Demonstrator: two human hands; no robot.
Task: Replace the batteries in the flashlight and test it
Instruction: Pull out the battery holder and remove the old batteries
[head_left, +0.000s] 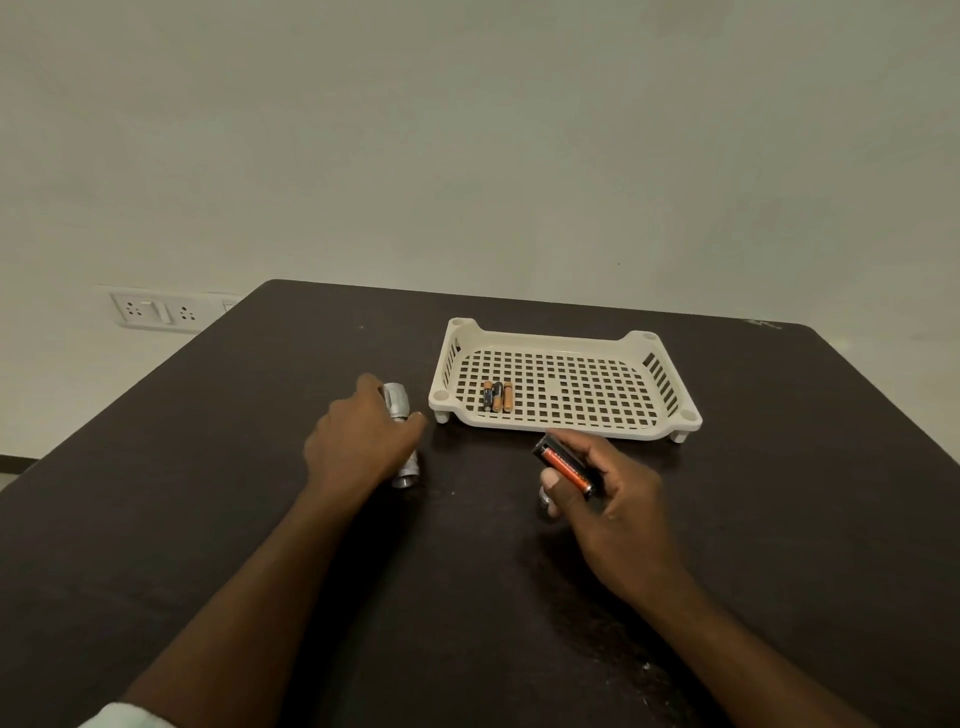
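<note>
A silver flashlight (399, 410) lies on the dark table, its head pointing away from me and its open tail end toward me. My left hand (353, 441) covers its middle, fingers curled round the body. My right hand (602, 493) holds a black battery holder (563, 464) with an orange-and-black battery showing in it, just above the table in front of the tray. A small silver piece (544, 498), perhaps the tail cap, shows under my right thumb. Three small batteries (497, 396) lie side by side in the cream tray's near-left part.
The cream perforated tray (571, 421) stands on short legs beyond my hands, right of centre. The dark table (467, 597) ends at a pale wall. A wall socket plate (150, 310) sits at the far left, off the table.
</note>
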